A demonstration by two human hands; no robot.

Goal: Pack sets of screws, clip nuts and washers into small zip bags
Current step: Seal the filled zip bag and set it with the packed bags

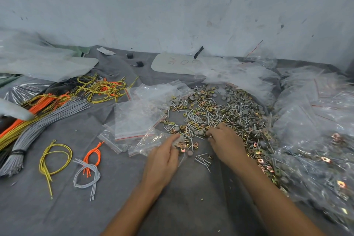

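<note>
**Fig.** A small zip bag (pixel 179 142) holding a few clip nuts (pixel 182 148) is pinched by the left hand (pixel 162 159) at the near-left edge of the hardware pile (pixel 220 113). Its long axis appears to run near to far, and its mouth cannot be made out. The left forearm is angled far-right. The right hand (pixel 224 141) is laid palm-down on the pile's near edge with fingers curled leftward. Whether a piece is pinched cannot be told. A few screws (pixel 203 160) are seen between the hands.
</note>
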